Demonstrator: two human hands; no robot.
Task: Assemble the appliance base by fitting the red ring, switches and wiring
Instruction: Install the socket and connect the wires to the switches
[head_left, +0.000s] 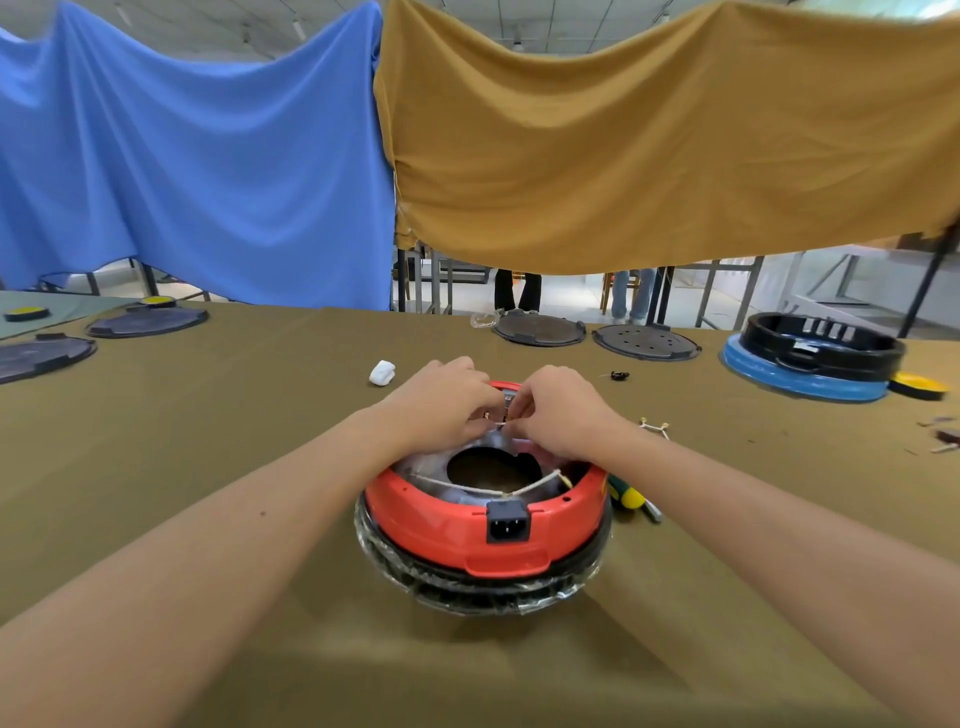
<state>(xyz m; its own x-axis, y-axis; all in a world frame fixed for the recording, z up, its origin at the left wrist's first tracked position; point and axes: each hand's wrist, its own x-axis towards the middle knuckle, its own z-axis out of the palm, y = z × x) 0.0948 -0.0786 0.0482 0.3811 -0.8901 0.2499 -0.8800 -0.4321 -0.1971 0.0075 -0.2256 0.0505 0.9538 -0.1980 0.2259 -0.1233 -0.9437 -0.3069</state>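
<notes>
Both hands meet over the far rim of the round red plastic ring (441, 525): the left hand (441, 405) and the right hand (558, 410) pinch a thin white wire (500, 424) with curled fingers.

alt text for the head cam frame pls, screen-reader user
Both hands, left hand and right hand, pinch thin white wiring at the far rim of a round red plastic appliance base on an olive cloth-covered table. A black power socket faces the camera; a green-and-yellow screwdriver lies right of the base.
</notes>
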